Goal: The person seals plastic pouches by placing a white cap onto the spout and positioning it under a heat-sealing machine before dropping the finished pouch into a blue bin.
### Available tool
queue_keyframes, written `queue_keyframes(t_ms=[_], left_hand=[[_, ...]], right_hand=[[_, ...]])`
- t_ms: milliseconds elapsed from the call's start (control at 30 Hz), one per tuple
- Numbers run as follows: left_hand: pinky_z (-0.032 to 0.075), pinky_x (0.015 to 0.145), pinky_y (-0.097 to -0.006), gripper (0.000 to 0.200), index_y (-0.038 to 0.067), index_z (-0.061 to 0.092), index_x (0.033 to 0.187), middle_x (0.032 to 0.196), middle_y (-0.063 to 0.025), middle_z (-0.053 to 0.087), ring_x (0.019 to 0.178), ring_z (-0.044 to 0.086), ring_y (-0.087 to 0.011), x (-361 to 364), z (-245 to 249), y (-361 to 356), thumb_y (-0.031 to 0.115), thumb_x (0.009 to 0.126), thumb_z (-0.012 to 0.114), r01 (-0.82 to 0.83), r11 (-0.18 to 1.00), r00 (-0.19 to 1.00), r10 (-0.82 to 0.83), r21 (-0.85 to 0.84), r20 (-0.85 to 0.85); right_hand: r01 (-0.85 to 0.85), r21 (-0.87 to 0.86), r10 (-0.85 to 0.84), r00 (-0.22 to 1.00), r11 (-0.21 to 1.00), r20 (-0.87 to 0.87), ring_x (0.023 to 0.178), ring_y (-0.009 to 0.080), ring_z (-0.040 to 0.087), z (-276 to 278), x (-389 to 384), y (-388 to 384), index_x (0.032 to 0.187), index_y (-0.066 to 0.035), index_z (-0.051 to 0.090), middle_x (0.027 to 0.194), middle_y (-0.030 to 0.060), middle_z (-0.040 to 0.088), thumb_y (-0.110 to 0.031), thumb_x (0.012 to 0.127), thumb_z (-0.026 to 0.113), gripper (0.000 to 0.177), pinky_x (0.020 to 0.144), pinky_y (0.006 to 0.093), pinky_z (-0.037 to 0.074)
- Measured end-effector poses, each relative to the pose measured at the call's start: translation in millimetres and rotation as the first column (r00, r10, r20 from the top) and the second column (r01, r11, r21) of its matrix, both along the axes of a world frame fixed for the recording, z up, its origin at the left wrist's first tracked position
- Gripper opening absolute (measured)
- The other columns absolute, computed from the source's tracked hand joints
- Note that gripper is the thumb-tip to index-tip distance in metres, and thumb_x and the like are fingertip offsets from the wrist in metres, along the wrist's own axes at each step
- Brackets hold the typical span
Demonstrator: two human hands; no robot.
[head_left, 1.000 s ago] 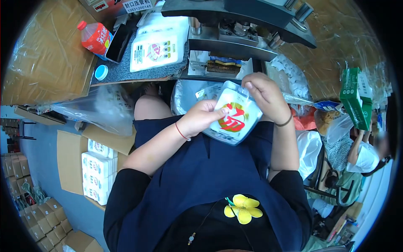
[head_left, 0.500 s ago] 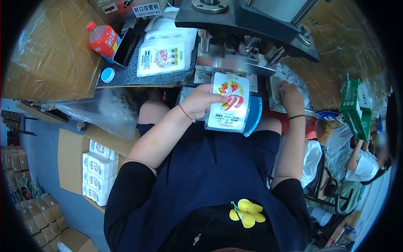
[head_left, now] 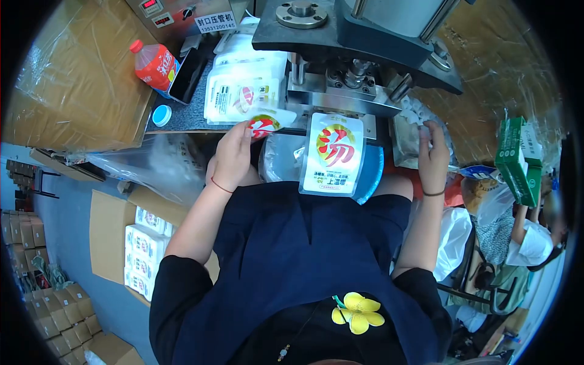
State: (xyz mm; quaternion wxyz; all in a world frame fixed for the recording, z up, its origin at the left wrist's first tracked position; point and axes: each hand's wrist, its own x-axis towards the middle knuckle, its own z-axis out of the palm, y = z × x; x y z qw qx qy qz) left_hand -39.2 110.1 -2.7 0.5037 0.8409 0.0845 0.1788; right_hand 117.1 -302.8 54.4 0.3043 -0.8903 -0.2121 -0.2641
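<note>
My left hand is closed on the edge of a printed pouch, which bends up just in front of the pouch stack. Another white pouch with red lettering hangs at the front of the press, its top edge at the metal plate and no hand on it. At the right, my right hand is beside a clear bin of small whitish plastic parts. Its fingers are apart, and nothing shows between them.
A drink bottle, a black holder and a blue-white cap stand at the left. An open carton of packed pouches sits on the floor. Green boxes and another person are at the right.
My left hand has left the pouch at the press and moved left, now gripping a pouch by the stack. My right hand has lifted slightly out of the bin, fingers spread.
</note>
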Motion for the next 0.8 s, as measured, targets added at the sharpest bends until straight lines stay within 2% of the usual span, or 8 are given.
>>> queue_keyframes(t_ms=[33,133,200,333,433,533,700,800], left_hand=[[0.052,0.077,-0.0251,0.024,-0.002,0.067,0.120,0.102,-0.0092,0.073,0.089,0.067,-0.0114,8,-10,-15,0.014,0.106,0.056,0.031,0.815,0.988,0.062,-0.578,0.141],[0.051,0.073,-0.0232,0.021,-0.003,0.072,0.107,0.093,-0.0025,0.071,0.083,0.062,-0.0044,2,-9,-28,0.015,0.102,0.064,0.175,0.909,0.982,-0.189,-0.379,0.000],[0.049,0.068,-0.0214,0.021,-0.003,0.074,0.100,0.085,-0.0008,0.070,0.075,0.059,-0.0032,0,12,-58,0.017,0.098,0.072,0.236,0.849,0.959,-0.282,-0.473,-0.028],[0.052,0.072,-0.0243,0.029,-0.004,0.074,0.102,0.086,-0.0046,0.072,0.078,0.062,-0.0039,3,16,-90,0.024,0.095,0.076,0.312,0.863,0.917,-0.382,-0.396,-0.110],[0.054,0.078,-0.0260,0.031,-0.003,0.073,0.109,0.096,-0.0056,0.075,0.086,0.066,-0.0069,0,26,-105,0.026,0.098,0.072,0.386,0.810,0.872,-0.477,-0.441,-0.113],[0.055,0.087,-0.0278,0.032,-0.004,0.069,0.116,0.107,-0.0081,0.074,0.096,0.068,-0.0105,-6,35,-122,0.025,0.102,0.067,0.250,0.486,0.825,-0.560,-0.838,-0.078],[0.055,0.092,-0.0302,0.031,-0.003,0.067,0.122,0.115,-0.0110,0.073,0.102,0.070,-0.0148,-5,18,-132,0.020,0.101,0.067,0.249,0.298,0.699,-0.714,-0.921,-0.042],[0.056,0.092,-0.0312,0.029,-0.003,0.067,0.122,0.115,-0.0116,0.073,0.102,0.071,-0.0166,0,10,-131,0.013,0.098,0.070,0.222,0.304,0.705,-0.706,-0.926,-0.063]], right_hand=[[-0.085,0.084,0.093,0.991,0.993,-0.098,0.090,0.0304,0.071,2,-7,10,0.111,-0.006,0.066,0.099,0.0157,0.072,-0.012,0.093,0.068,0.019,0.080,0.0381,0.054],[-0.334,0.261,0.407,0.856,0.906,-0.320,0.091,0.0232,0.071,18,-38,55,0.100,-0.002,0.069,0.099,0.0125,0.073,-0.013,0.090,0.074,0.016,0.082,0.0328,0.054],[-0.510,0.326,0.603,0.717,0.796,-0.350,0.093,0.0183,0.070,32,-53,80,0.096,-0.001,0.070,0.100,0.0101,0.074,-0.012,0.090,0.076,0.014,0.085,0.0306,0.053],[-0.305,0.771,0.732,0.617,0.559,-0.287,0.097,0.0155,0.067,44,-49,96,0.099,0.001,0.072,0.110,0.0120,0.075,-0.009,0.094,0.072,0.012,0.088,0.0299,0.052],[-0.426,0.654,0.725,0.626,0.625,-0.285,0.096,0.0134,0.066,33,-43,101,0.101,0.002,0.072,0.107,0.0110,0.075,-0.012,0.096,0.069,0.015,0.087,0.0291,0.052],[-0.402,0.609,0.691,0.626,0.684,-0.363,0.095,0.0128,0.067,29,-40,88,0.103,0.001,0.072,0.101,0.0080,0.074,-0.013,0.099,0.065,0.016,0.084,0.0289,0.052],[-0.375,0.645,0.736,0.474,0.666,-0.484,0.094,0.0200,0.070,27,-34,63,0.116,-0.004,0.065,0.100,0.0103,0.073,-0.019,0.100,0.064,0.022,0.081,0.0326,0.054],[-0.135,-0.036,0.110,0.910,0.990,-0.399,0.095,0.0329,0.071,40,-21,36,0.121,-0.010,0.064,0.104,0.0165,0.072,-0.022,0.096,0.067,0.028,0.081,0.0405,0.056]])
